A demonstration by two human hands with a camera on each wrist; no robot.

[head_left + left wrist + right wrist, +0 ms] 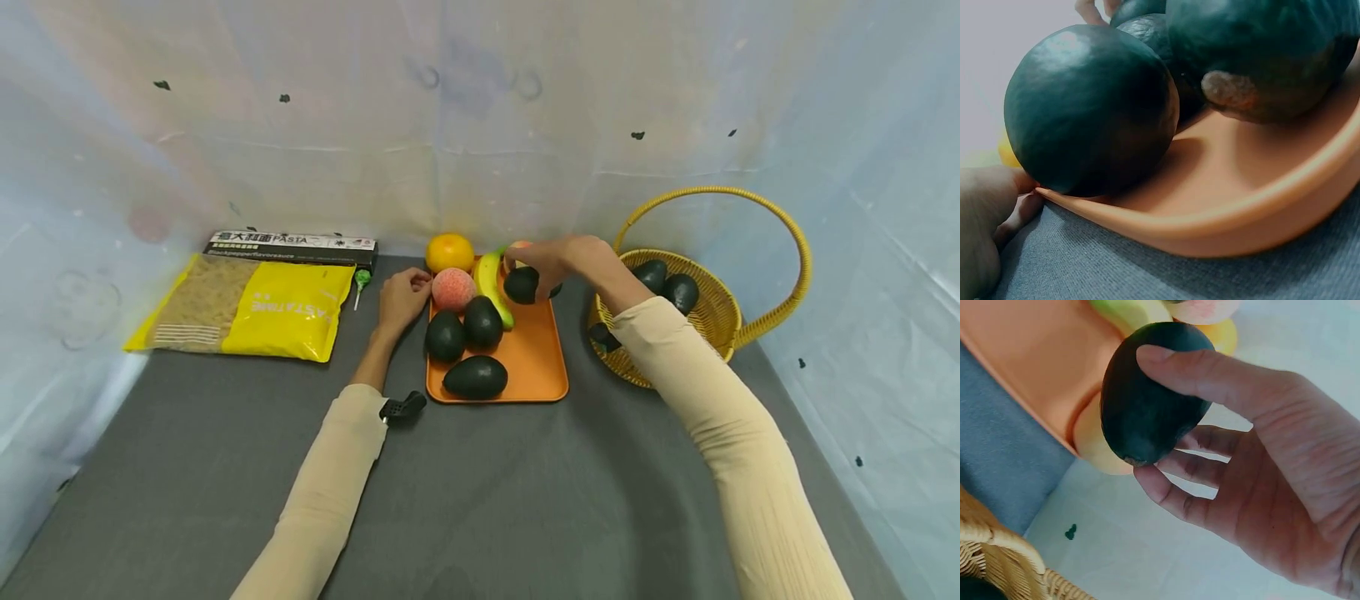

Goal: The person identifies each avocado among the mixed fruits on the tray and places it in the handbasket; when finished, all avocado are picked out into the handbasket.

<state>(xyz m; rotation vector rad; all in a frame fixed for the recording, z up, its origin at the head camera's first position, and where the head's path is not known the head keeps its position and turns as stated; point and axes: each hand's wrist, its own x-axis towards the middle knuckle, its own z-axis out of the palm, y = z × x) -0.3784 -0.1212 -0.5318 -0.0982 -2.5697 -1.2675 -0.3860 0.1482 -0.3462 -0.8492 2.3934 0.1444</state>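
Observation:
My right hand (558, 260) grips a dark green avocado (1150, 403) between thumb and fingers, above the back right of an orange tray (536, 358). Beneath that avocado a pale round fruit (1094, 440) sits in the tray corner, largely covered in the head view. My left hand (403, 298) is at the tray's left side; in the left wrist view its thumb and a finger pinch the rim. Three avocados (476, 377) lie at the tray's front left. Behind them are a pink peach (453, 289), an orange (450, 252) and a yellow-green banana (489, 279).
To the right stands a yellow wicker basket (720, 312) with a tall handle and avocados (681, 293) inside. At left lie a yellow pasta bag (288, 308), a black pasta box (300, 248) and a green lollipop (363, 277). Pale sheeting (525, 150) rises behind the table.

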